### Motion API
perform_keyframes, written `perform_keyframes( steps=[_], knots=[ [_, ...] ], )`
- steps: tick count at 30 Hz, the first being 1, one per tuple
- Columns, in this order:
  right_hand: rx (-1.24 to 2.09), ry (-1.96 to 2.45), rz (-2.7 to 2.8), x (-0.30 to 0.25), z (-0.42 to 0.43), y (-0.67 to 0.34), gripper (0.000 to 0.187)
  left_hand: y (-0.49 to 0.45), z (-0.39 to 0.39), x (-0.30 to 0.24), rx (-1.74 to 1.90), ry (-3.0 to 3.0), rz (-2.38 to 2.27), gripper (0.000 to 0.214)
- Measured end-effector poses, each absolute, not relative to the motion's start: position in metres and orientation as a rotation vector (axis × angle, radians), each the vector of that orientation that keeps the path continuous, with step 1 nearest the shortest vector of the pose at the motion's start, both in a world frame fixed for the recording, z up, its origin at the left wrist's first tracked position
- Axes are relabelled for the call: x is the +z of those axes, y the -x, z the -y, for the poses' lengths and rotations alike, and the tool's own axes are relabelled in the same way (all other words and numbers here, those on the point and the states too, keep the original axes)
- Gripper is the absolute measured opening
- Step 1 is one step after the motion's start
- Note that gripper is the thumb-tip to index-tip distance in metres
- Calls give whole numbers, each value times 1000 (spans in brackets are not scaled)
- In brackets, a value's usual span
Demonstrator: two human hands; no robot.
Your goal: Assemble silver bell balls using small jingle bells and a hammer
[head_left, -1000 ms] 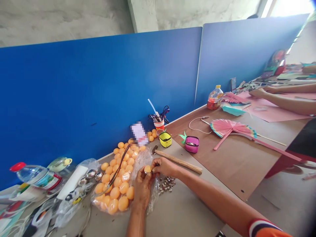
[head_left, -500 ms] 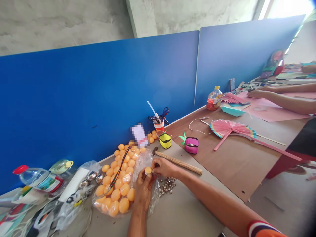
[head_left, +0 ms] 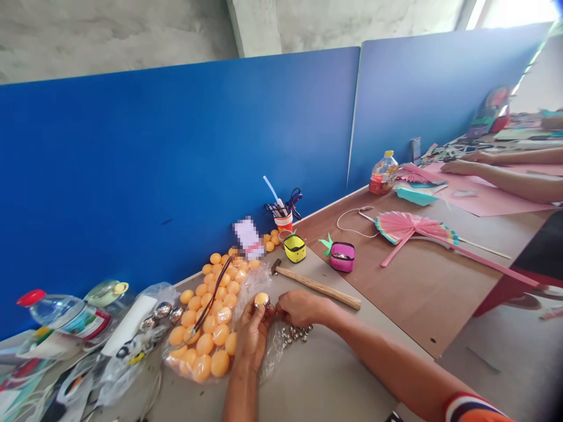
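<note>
My left hand [head_left: 252, 334] pinches an orange ball [head_left: 263, 300] at its fingertips, held above the grey table. My right hand [head_left: 300, 307] sits just right of it, fingers curled down over a pile of small silver bells [head_left: 295, 334]; what its fingers hold is hidden. A clear bag of several orange balls [head_left: 206, 334] lies left of my left hand. A wooden-handled hammer [head_left: 317, 285] lies just beyond my right hand.
Yellow pouch [head_left: 294, 248] and pink pouch [head_left: 342, 257] sit past the hammer. A cup of pens [head_left: 284, 218] stands by the blue partition [head_left: 176, 158]. Water bottle [head_left: 65, 313] and clutter at left. Another person's arms [head_left: 505, 176] and a pink paper fan [head_left: 409, 228] at right.
My right hand has left the ball and dropped down to the bell pile. My left hand keeps the ball, now turned up and in plain sight.
</note>
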State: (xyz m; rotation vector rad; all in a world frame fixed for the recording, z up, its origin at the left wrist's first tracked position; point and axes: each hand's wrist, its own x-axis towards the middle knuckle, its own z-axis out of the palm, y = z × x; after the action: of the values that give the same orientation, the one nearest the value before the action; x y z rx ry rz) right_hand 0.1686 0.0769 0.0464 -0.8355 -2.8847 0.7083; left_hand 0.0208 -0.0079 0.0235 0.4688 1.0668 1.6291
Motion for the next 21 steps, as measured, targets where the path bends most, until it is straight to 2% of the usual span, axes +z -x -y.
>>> perform_keyframes(
  steps=[5, 12, 17, 21],
  knots=[
    [810, 839, 2843, 52, -79, -171, 13, -22, 9, 27, 1626, -449, -1057, 45],
    [1684, 869, 1912, 52, -92, -173, 10, -24, 10, 28, 1640, -441, -1040, 48],
    [1944, 641, 1570, 46, -92, -169, 33, -23, 11, 27, 1640, -504, -1080, 49],
    [2038, 602, 1532, 44, -89, -168, 32, -24, 11, 29, 1620, -518, -1077, 48]
  ],
)
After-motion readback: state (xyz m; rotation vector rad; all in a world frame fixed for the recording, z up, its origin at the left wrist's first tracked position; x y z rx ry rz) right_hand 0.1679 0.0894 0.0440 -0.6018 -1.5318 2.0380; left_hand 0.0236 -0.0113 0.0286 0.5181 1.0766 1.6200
